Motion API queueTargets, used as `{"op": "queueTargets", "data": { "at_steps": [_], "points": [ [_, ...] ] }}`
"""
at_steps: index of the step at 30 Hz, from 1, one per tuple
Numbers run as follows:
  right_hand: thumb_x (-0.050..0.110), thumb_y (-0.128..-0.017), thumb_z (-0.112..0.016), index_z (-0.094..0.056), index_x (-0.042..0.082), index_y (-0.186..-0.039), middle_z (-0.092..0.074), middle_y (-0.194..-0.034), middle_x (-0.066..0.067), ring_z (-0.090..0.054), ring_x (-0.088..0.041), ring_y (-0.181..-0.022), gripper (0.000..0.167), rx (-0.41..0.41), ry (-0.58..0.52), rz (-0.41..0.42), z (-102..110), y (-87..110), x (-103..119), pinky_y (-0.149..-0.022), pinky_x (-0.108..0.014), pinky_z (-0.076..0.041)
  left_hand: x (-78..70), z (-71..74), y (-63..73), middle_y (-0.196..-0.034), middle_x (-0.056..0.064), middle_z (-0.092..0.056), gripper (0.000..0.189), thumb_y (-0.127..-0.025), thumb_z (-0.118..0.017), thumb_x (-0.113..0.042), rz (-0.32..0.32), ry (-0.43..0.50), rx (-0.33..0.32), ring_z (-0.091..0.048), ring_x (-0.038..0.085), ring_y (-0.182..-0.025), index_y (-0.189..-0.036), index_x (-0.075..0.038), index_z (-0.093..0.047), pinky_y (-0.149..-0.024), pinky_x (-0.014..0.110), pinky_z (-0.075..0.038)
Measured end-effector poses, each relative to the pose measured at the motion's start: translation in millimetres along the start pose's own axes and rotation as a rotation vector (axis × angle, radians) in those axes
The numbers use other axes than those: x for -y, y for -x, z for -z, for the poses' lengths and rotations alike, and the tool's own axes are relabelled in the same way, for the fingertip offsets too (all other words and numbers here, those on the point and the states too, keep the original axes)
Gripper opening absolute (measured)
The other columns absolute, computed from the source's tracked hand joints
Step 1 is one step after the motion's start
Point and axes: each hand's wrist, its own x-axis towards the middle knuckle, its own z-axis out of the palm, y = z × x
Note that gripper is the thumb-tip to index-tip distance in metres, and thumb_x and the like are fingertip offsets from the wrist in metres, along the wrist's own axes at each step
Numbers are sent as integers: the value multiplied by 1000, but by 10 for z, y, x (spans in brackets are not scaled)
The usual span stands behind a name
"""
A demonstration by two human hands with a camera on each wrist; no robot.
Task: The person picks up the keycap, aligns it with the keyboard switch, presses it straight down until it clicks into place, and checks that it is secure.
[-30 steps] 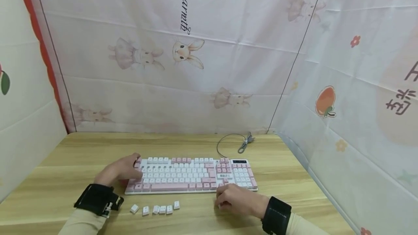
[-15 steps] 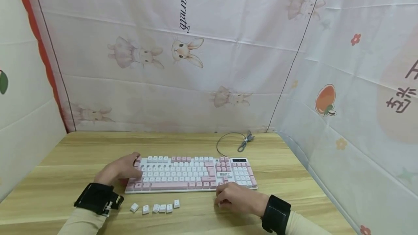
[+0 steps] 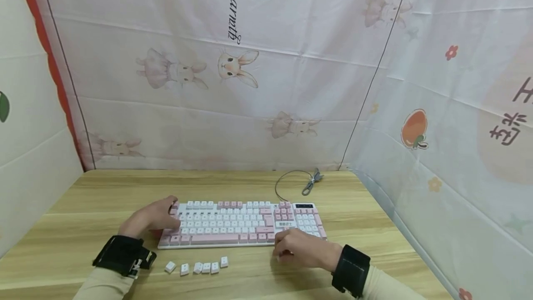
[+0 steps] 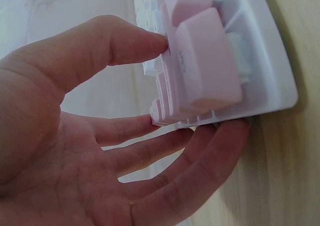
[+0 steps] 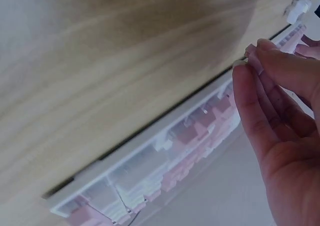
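Observation:
A pink and white keyboard (image 3: 216, 239) lies flat on the wooden table. At its left end my left hand (image 3: 154, 216) grips it. In the left wrist view the thumb (image 4: 140, 45) presses the side of the pink keys and the other fingers reach round the keyboard's edge. My right hand (image 3: 301, 248) is just in front of the keyboard's lower right part. Thumb and forefinger pinch a small keycap (image 5: 254, 59), seen in the right wrist view; its face is hidden. Several loose white keycaps (image 3: 206, 268) lie in a rough row before the keyboard.
A grey cable (image 3: 278, 184) runs from the keyboard's back to a tied bundle (image 3: 310, 185) on the table (image 3: 125, 184). Printed cloth walls (image 3: 200, 105) stand behind and at both sides. Dark spots mark the keyboard's upper left row (image 3: 198, 213).
My right hand has shifted slightly up toward the keyboard, still pinching the keycap. The left hand keeps its grip, and the loose keycaps lie unmoved.

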Motion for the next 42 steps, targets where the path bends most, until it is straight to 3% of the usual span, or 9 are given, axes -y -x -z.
{"op": "queueTargets", "data": {
  "at_steps": [9, 17, 26, 42],
  "points": [
    [8, -94, -72, -80, 12, -112, -73, -103, 2, -60, 6, -87, 20, -16, -6, -57, 53, -18, 1, -78, -9, -51, 9, 6, 2, -152, 44, -34, 91, -83, -73, -18, -3, 2, 10, -50, 48, -127, -154, 13, -25, -106, 64, -43],
    [8, -95, -72, -80, 10, -108, -74, -101, -2, -62, 4, -88, 16, -79, 24, 0, 84, -59, -31, -78, -6, -49, 29, 42, 19, -152, 45, -35, 92, -83, -72, -19, -14, -21, 2, -42, 58, -137, -153, 14, -24, -110, 68, -38],
    [5, -93, -72, -79, 8, -108, -73, -100, -2, -65, 2, -90, 17, -92, 43, 41, 44, -53, -59, -79, -7, -50, 42, 30, 8, -150, 45, -36, 90, -84, -71, -20, -35, -30, 6, -42, 58, -137, -153, 15, -24, -111, 68, -38],
    [9, -94, -73, -80, 10, -111, -74, -102, -1, -62, 4, -89, 18, -77, 37, -34, 42, -46, -95, -78, -8, -50, 30, 11, -35, -152, 44, -35, 91, -84, -72, -20, -24, -20, 10, -45, 54, -134, -153, 14, -24, -110, 67, -38]
  ]
}}
